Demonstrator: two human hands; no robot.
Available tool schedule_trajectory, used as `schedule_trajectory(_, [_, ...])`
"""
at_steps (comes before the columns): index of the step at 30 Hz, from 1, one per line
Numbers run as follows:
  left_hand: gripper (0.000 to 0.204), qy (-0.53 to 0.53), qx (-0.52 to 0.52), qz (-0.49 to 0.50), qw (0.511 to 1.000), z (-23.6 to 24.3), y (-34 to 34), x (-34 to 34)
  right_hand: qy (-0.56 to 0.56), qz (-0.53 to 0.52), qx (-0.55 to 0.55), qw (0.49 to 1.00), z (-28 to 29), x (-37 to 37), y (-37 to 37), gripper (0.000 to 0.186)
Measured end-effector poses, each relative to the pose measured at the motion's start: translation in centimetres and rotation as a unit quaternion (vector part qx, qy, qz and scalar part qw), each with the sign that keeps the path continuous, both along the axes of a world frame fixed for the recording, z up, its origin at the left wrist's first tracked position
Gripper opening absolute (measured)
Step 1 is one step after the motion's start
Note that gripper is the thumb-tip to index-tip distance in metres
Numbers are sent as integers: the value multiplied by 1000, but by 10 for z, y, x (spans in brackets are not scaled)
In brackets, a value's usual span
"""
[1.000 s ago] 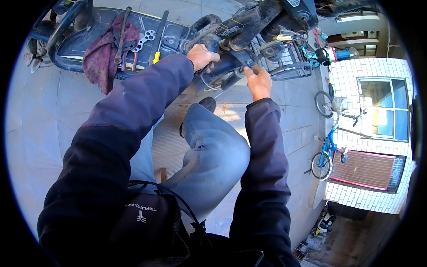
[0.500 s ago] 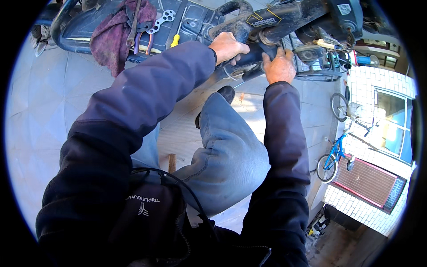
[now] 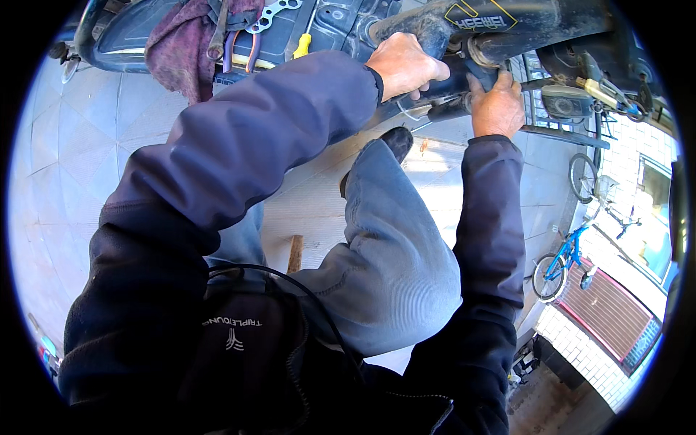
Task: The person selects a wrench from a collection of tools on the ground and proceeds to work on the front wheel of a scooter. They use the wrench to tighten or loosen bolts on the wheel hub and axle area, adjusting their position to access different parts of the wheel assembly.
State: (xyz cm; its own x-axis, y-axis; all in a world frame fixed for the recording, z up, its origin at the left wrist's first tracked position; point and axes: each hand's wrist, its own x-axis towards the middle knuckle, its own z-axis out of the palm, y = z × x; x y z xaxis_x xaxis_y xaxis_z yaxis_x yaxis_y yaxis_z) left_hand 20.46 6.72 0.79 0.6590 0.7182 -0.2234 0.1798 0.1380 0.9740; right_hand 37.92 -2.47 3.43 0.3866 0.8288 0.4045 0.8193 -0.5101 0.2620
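Note:
A dusty black electric two-wheeler [image 3: 580, 32] with thick frame tubes spans the top of the view. My left hand [image 3: 409, 64] is closed against the frame, its fingers curled down; what lies inside them is hidden. To its right, my right hand [image 3: 499, 107] has thumb and fingers around a black tube fitting [image 3: 484, 76] below the joint of the thick tubes. A thin pale cable [image 3: 410, 111] loops beneath my left hand. On the black footboard [image 3: 348, 16] to the left lies a yellow-handled screwdriver [image 3: 302, 46].
Beside the screwdriver are a multi-hole wrench [image 3: 275, 13], purple-handled pliers [image 3: 253, 52], another wrench [image 3: 217, 36] and a maroon rag [image 3: 177, 47]. My bent knee [image 3: 406, 275] is close below the frame. A blue bicycle [image 3: 562, 261] stands by the white brick wall at right.
My view has shifted, so the vehicle and both hands appear farther right and the tools slightly higher. Both hands keep nearly the same places on the frame.

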Motion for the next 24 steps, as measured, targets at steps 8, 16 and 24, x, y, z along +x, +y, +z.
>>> schedule_trajectory(8, [35, -1, 0, 9, 1000, -4, -4, 4, -3, 9, 8, 1000, -3, 8, -3, 51])
schedule_trajectory(16, [35, -12, 10, 12, 1000, 2, -6, 1, -6, 33, 15, 999, -4, 14, -6, 57])
schedule_trajectory(24, [37, -9, 30, -4, 1000, 2, -7, 0, -5, 40, 35, 999, -8, 19, -7, 53])
